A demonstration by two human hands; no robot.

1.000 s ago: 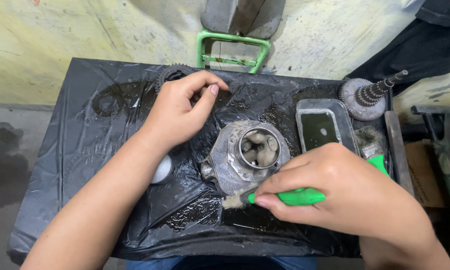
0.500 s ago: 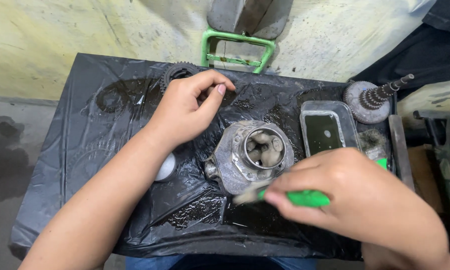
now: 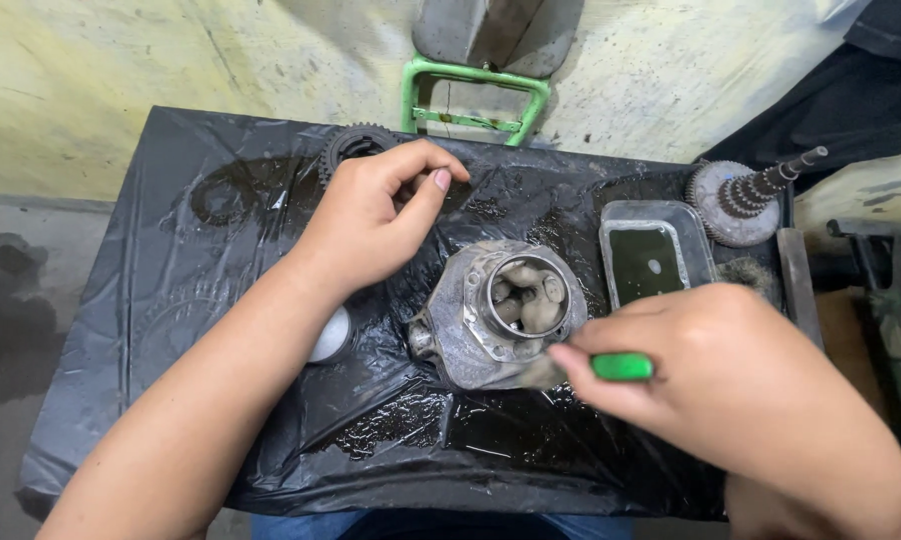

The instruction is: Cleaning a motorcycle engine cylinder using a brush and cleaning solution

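A grey metal housing (image 3: 466, 325) with a round opening and gears inside lies in the middle of a table wrapped in wet black plastic (image 3: 171, 300). My right hand (image 3: 731, 390) grips a green-handled brush (image 3: 621, 367), whose bristles touch the housing's near rim. My left hand (image 3: 366, 225) hovers left of the housing with fingers loosely curled, thumb and forefinger close together, holding nothing I can see. A dark toothed gear (image 3: 356, 143) lies just behind that hand.
A rectangular metal tray of dark liquid (image 3: 654, 258) sits right of the housing. A gear shaft (image 3: 746, 198) stands at the back right. A small pale round part (image 3: 331, 335) lies under my left forearm. A green metal frame (image 3: 476, 95) stands behind the table.
My right hand has moved the brush up and to the right, from the plastic in front of the housing onto its near rim. My left hand has barely moved.
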